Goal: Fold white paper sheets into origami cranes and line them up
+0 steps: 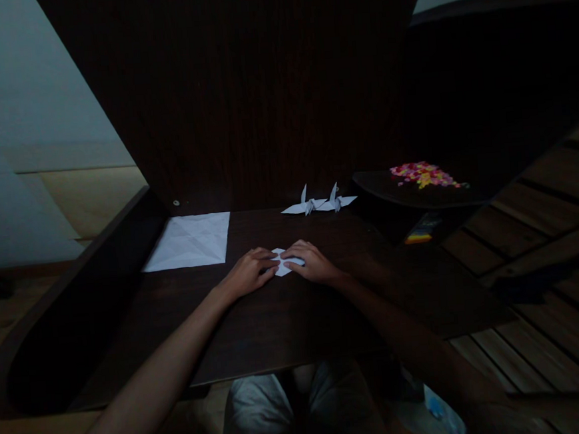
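Observation:
A small folded piece of white paper (283, 268) lies on the dark wooden desk (258, 333), held from both sides. My left hand (248, 272) grips its left edge, fingers curled and thumb close to the fingertips. On the opposite edge, my right hand (315, 262) pinches the paper between thumb and fingers. The fingers hide part of the folds. Behind my hands stand two white paper cranes, a left crane (297, 208) and a right crane (348, 202), nearly touching. A creased white paper sheet (191, 241) lies flat to the left of my left hand.
Small pink and yellow pieces (429, 174) are heaped on a raised corner shelf (392, 194) at the right. Under it sits a yellow-edged object (418, 238). A dark panel (240, 100) closes the desk's back, and a raised side board (89, 293) bounds its left.

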Motion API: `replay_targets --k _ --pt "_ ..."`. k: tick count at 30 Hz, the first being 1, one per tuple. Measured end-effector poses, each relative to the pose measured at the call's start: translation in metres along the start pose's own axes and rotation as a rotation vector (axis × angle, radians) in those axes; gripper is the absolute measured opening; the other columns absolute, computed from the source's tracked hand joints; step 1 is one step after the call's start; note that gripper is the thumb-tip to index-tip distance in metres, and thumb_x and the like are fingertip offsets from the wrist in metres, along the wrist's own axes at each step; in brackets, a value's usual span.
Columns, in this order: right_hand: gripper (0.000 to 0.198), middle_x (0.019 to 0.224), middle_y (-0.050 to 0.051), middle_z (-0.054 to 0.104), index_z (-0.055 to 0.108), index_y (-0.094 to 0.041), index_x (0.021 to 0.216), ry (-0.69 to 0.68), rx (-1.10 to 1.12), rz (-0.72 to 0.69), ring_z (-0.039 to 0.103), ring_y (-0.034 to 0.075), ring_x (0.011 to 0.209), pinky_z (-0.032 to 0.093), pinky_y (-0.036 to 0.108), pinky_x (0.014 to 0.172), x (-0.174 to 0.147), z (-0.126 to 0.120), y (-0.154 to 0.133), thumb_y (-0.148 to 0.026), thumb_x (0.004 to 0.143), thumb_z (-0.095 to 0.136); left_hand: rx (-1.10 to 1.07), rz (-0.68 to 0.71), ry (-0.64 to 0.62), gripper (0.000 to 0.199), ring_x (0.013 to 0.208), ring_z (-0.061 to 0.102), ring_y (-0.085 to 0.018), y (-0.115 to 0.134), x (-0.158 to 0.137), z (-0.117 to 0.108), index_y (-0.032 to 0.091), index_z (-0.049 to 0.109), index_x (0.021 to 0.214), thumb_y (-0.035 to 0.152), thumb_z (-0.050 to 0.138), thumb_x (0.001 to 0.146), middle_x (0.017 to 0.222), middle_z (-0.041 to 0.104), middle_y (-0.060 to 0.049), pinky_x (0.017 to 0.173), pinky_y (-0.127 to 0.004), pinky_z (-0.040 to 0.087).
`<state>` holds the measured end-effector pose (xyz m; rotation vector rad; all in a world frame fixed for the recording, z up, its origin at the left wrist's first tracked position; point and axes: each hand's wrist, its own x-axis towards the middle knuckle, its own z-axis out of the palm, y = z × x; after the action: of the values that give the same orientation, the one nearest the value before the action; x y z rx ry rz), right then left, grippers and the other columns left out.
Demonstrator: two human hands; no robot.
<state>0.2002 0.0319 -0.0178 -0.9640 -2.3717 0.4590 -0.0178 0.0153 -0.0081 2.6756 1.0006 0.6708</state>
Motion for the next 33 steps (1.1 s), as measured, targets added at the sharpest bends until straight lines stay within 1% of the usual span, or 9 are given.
replay_targets --k 4,7,11,14,17,20,24,28,33 --pt "0.019 0.107 0.005 0.069 0.07 -0.022 0.099 -0.041 0.052 -0.06 0.057 0.02 0.101 0.042 0.04 0.092 0.0 -0.005 0.004 -0.027 0.085 0.057 -0.014 0.012 -0.04 0.028 0.109 0.059 -0.018 -0.002 0.0 -0.002 0.019 0.068 0.105 0.029 0.046 0.09 0.113 0.067 -0.008 0.098 -0.035 0.044" --pt "0.024 0.113 0.006 0.067 0.069 -0.023 0.105 -0.089 0.075 -0.088 0.056 0.02 0.107 0.044 0.039 0.094 -0.002 -0.008 0.008 -0.028 0.084 0.059 0.0 0.024 -0.085 0.031 0.116 0.056 -0.019 -0.002 -0.001 -0.004 0.017 0.066 0.109 0.032 0.049 0.088 0.118 0.065 -0.008 0.104 -0.035 0.04" --pt "0.034 0.119 0.008 0.064 0.064 -0.021 0.114 -0.116 0.087 -0.083 0.051 0.023 0.118 0.042 0.043 0.099 -0.004 -0.01 0.011 -0.028 0.081 0.062 0.024 0.03 -0.113 0.036 0.12 0.052 -0.02 0.001 -0.003 -0.007 0.016 0.064 0.113 0.034 0.054 0.083 0.125 0.06 -0.009 0.106 -0.035 0.036" --pt "0.034 0.119 0.008 0.064 0.063 -0.021 0.116 -0.145 0.097 -0.112 0.052 0.023 0.118 0.042 0.043 0.1 -0.004 -0.011 0.012 -0.025 0.082 0.062 0.031 0.023 -0.125 0.037 0.122 0.051 -0.02 0.002 -0.003 -0.009 0.016 0.063 0.115 0.034 0.053 0.084 0.127 0.057 -0.009 0.107 -0.033 0.035" --pt "0.035 0.122 0.008 0.062 0.062 -0.023 0.118 -0.172 0.087 -0.164 0.049 0.023 0.122 0.04 0.044 0.102 -0.004 -0.014 0.015 -0.022 0.082 0.061 0.023 0.015 -0.131 0.037 0.122 0.051 -0.02 0.002 -0.003 -0.01 0.017 0.063 0.115 0.033 0.053 0.084 0.128 0.057 -0.009 0.107 -0.034 0.036" --pt "0.036 0.126 0.009 0.058 0.061 -0.022 0.118 -0.15 0.058 -0.181 0.047 0.023 0.124 0.039 0.044 0.103 -0.007 -0.014 0.019 -0.021 0.082 0.061 0.008 0.008 -0.137 0.038 0.121 0.051 -0.021 0.002 -0.004 -0.012 0.017 0.063 0.116 0.033 0.054 0.083 0.127 0.057 -0.009 0.106 -0.034 0.036" --pt "0.031 0.121 0.01 0.062 0.064 -0.019 0.115 -0.1 0.047 -0.205 0.053 0.022 0.119 0.043 0.042 0.101 -0.01 -0.011 0.021 -0.02 0.085 0.058 -0.002 0.001 -0.134 0.041 0.122 0.051 -0.02 0.003 -0.004 -0.013 0.016 0.062 0.118 0.034 0.056 0.081 0.127 0.057 -0.01 0.106 -0.033 0.036" --pt "0.027 0.118 0.008 0.064 0.066 -0.021 0.111 -0.073 0.026 -0.23 0.056 0.021 0.115 0.045 0.041 0.1 -0.009 -0.01 0.02 -0.02 0.086 0.055 -0.024 0.003 -0.133 0.044 0.122 0.051 -0.021 0.003 -0.004 -0.013 0.015 0.06 0.12 0.033 0.056 0.081 0.129 0.055 -0.01 0.106 -0.033 0.036" --pt "0.028 0.112 0.007 0.067 0.067 -0.021 0.109 -0.023 0.013 -0.193 0.06 0.021 0.11 0.048 0.039 0.097 -0.009 -0.01 0.017 -0.015 0.087 0.052 -0.017 0.001 -0.116 0.052 0.121 0.051 -0.022 0.0 -0.006 -0.011 0.012 0.054 0.126 0.037 0.056 0.082 0.131 0.054 -0.012 0.106 -0.032 0.037"
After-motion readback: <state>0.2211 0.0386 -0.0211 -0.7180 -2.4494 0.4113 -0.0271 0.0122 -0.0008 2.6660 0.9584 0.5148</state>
